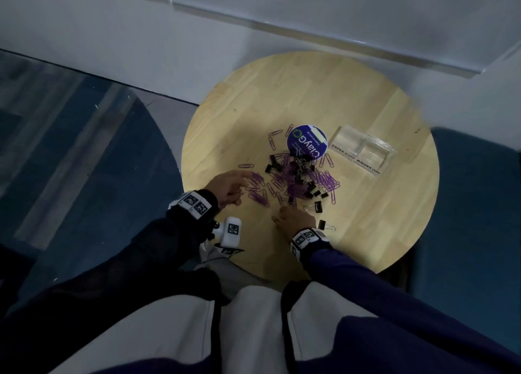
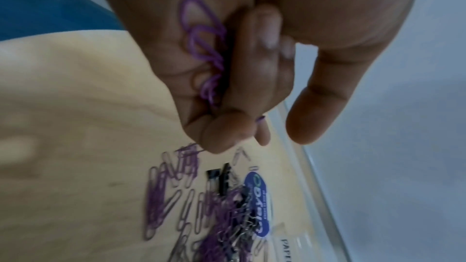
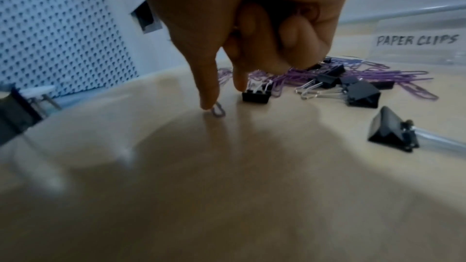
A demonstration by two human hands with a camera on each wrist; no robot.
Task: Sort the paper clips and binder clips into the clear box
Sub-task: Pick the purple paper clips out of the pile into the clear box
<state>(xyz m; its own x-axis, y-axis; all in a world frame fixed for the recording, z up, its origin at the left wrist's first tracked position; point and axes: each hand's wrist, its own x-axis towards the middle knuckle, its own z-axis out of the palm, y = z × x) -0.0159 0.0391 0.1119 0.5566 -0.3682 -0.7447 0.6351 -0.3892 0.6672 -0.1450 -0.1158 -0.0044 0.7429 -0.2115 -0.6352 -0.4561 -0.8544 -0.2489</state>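
A mixed pile of purple paper clips [image 1: 296, 182] and black binder clips lies mid-table on the round wooden table [image 1: 408, 218]. The clear box [image 1: 363, 151], labelled PAPER CLIPS and BINDER CLIPS, stands behind the pile to the right; both compartments look bare. My left hand [image 1: 231, 186] hovers at the pile's left edge and grips several purple paper clips [image 2: 201, 33] between curled fingers and palm. My right hand [image 1: 296, 220] is at the pile's near edge. One straight fingertip [image 3: 209, 103] touches a single paper clip [image 3: 218, 110] on the wood, and the other fingers curl toward the palm.
A round blue lid [image 1: 307, 141] lies behind the pile, left of the box. Loose binder clips [image 3: 390, 132] lie right of my right hand, one [image 3: 256, 95] just beyond its fingers. A blue seat [image 1: 479, 204] borders the table on the right, a white wall behind.
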